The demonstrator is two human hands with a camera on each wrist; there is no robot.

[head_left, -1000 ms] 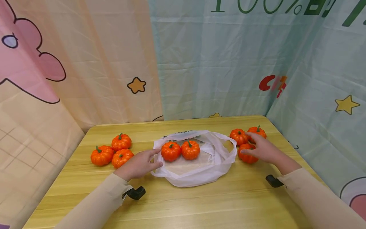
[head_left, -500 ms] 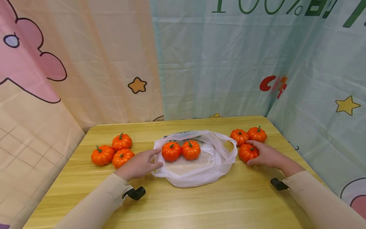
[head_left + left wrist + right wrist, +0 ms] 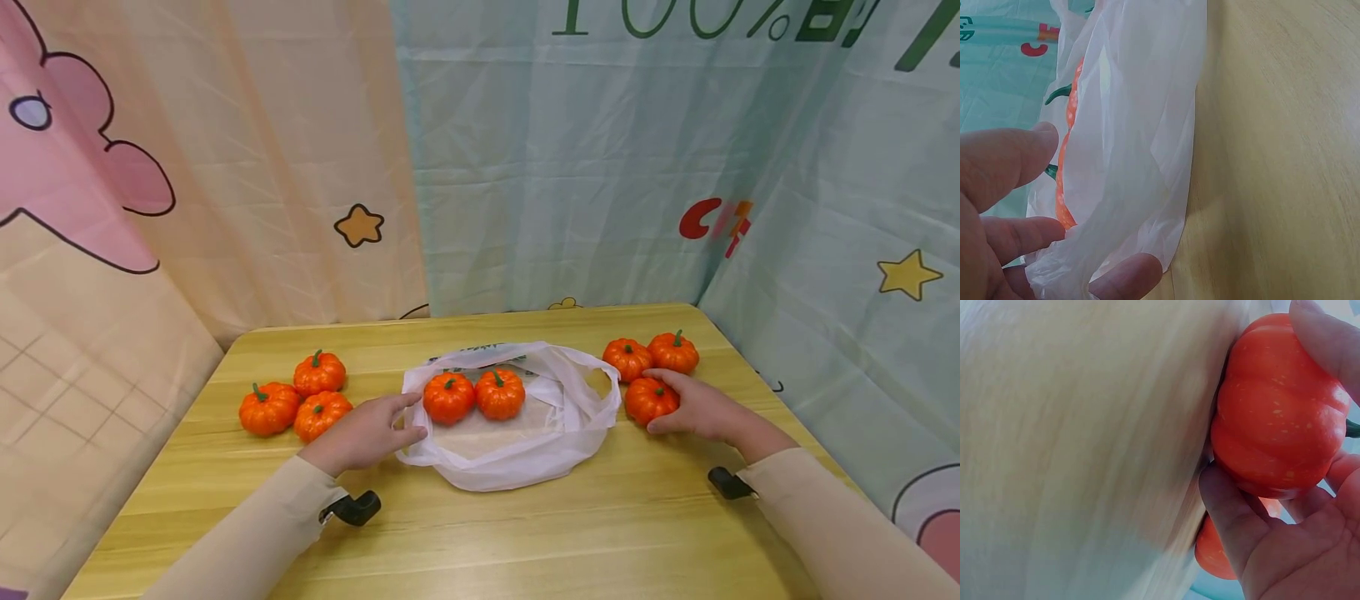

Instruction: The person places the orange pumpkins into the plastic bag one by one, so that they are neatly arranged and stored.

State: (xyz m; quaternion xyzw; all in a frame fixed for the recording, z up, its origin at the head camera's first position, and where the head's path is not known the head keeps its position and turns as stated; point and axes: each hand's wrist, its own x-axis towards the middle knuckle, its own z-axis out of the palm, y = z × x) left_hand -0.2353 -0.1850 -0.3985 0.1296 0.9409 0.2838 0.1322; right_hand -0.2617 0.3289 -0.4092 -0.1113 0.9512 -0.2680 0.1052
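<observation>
My left hand (image 3: 367,432) is at the left side of a white plastic bag (image 3: 510,475). In the left wrist view, a gathered strip of the plastic bag (image 3: 1141,144) runs across my fingers, while the thumb stands apart. Two small orange pumpkins, one on the left (image 3: 448,398) and one on the right (image 3: 500,393), sit in the bag's opening. My right hand (image 3: 697,407) grips another small pumpkin (image 3: 647,402) on the table, to the right of the bag. Thumb and fingers wrap its sides in the right wrist view.
Behind the gripped pumpkin are two more, a left one (image 3: 627,358) and a right one (image 3: 673,353). Three others, including a rear pumpkin (image 3: 318,372), sit left of the bag. The wooden table (image 3: 480,550) meets printed curtains (image 3: 555,183) at the back and sides.
My right hand has drawn back slightly toward me and right, from over the pumpkin cluster to around the nearest pumpkin. My left hand and the bag stay put.
</observation>
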